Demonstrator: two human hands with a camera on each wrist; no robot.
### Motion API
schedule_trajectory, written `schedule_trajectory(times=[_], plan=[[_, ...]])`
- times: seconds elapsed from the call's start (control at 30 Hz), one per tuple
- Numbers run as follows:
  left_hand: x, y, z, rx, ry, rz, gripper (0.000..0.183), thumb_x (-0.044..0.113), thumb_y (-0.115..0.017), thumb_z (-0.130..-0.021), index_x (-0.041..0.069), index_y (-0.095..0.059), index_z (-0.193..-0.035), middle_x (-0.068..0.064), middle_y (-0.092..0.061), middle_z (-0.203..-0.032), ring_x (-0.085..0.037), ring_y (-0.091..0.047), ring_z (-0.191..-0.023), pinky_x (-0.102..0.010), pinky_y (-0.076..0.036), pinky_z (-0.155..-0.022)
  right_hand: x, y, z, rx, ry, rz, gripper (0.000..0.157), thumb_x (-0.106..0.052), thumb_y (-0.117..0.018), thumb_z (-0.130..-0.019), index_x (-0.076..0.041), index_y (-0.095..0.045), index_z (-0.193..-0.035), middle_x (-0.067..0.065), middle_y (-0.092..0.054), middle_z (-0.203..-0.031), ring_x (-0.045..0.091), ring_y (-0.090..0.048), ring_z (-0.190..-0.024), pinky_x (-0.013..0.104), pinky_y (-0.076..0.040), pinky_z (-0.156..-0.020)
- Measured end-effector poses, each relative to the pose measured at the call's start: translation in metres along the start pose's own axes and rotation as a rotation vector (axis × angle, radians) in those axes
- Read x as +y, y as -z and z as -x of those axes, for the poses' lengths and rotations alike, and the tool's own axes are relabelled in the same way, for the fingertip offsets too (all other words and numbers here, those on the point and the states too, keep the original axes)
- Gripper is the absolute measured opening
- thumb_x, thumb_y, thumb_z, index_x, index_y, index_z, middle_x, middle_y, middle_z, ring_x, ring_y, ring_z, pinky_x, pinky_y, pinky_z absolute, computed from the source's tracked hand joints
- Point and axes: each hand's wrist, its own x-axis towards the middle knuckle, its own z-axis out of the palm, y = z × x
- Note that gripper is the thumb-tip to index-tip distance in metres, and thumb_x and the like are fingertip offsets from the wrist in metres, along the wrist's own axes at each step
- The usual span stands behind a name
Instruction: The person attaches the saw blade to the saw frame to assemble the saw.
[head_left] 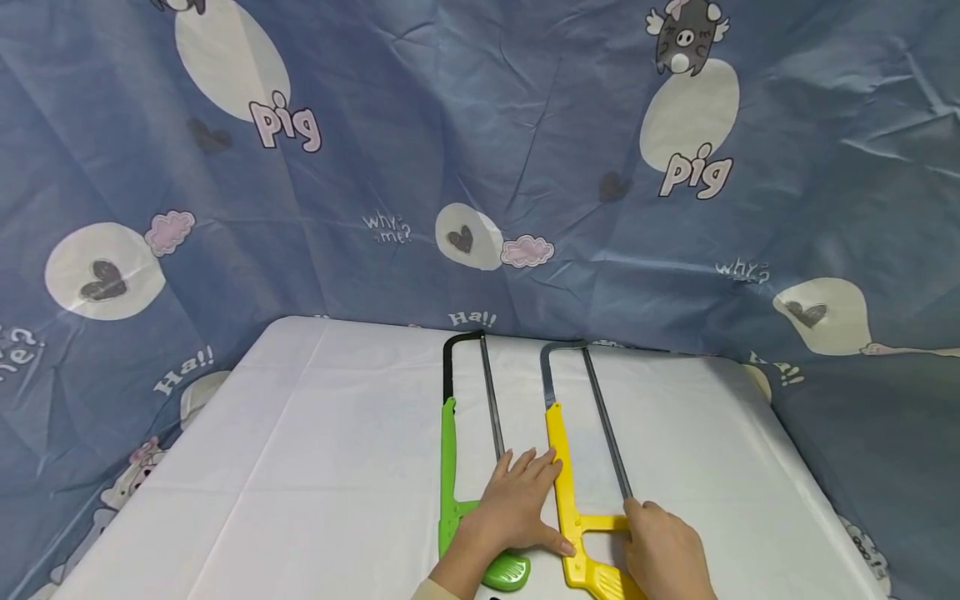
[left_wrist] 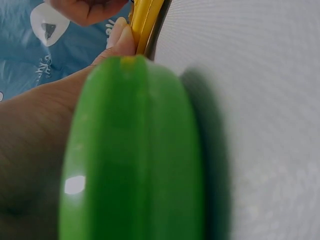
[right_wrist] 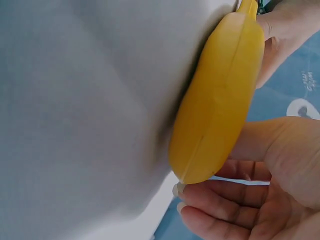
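A yellow-handled hacksaw [head_left: 564, 467] lies flat on the white table, its grey frame end pointing away. My left hand [head_left: 513, 508] is spread between the two saws, fingertips on the yellow frame and thumb against it lower down. With curled fingers my right hand [head_left: 667, 546] grips the same saw where the blade meets the handle side. In the right wrist view, the yellow handle [right_wrist: 215, 100] covers part of that hand's thumb and fingers. A green-handled hacksaw [head_left: 447, 467] lies to the left, partly under my left forearm; its handle end [left_wrist: 130, 150] looms large in the left wrist view.
The white-covered table [head_left: 322, 467] extends to both sides of the saws. Behind it hangs a blue printed cloth [head_left: 480, 150], which also drops down along the sides. Both saws' far ends reach close to the table's back edge.
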Motion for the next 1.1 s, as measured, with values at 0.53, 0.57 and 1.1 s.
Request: schedule_trajectory(times=[0.53, 0.57, 1.1], plan=[[-0.0002, -0.0014, 0.0, -0.008, 0.002, 0.002, 0.11, 0.07, -0.08, -0.063, 0.023, -0.038, -0.153, 0.003, -0.026, -0.166, -0.026, -0.026, -0.153, -0.054, -0.015, -0.125, 0.0027, -0.0041, -0.0022, -0.047, -0.04, -0.091, 0.018, -0.001, -0.076, -0.068, -0.006, -0.067, -0.083, 0.003, -0.063, -0.065, 0.015, -0.054, -0.054, 0.034, -0.047, -0.049], [-0.0004, -0.0016, 0.0001, -0.008, 0.0, 0.001, 0.11, 0.071, -0.08, -0.063, 0.022, -0.038, -0.153, 0.003, -0.026, -0.166, -0.026, -0.026, -0.153, -0.054, -0.015, -0.125, 0.0035, -0.0044, -0.002, -0.041, -0.043, -0.113, 0.017, -0.001, -0.075, -0.068, -0.007, -0.067, -0.081, 0.002, -0.064, -0.065, 0.015, -0.054, -0.054, 0.034, -0.047, -0.049], [0.0009, 0.0034, 0.0024, 0.008, -0.002, -0.003, 0.111, 0.068, -0.082, -0.062, 0.021, -0.039, -0.153, 0.001, -0.029, -0.165, -0.027, -0.029, -0.152, -0.054, -0.018, -0.124, 0.0066, -0.0031, -0.0041, -0.04, -0.084, -0.238, 0.017, 0.002, -0.069, -0.066, -0.011, -0.061, -0.071, -0.004, -0.054, -0.056, 0.014, -0.043, -0.05, 0.028, -0.035, -0.048]])
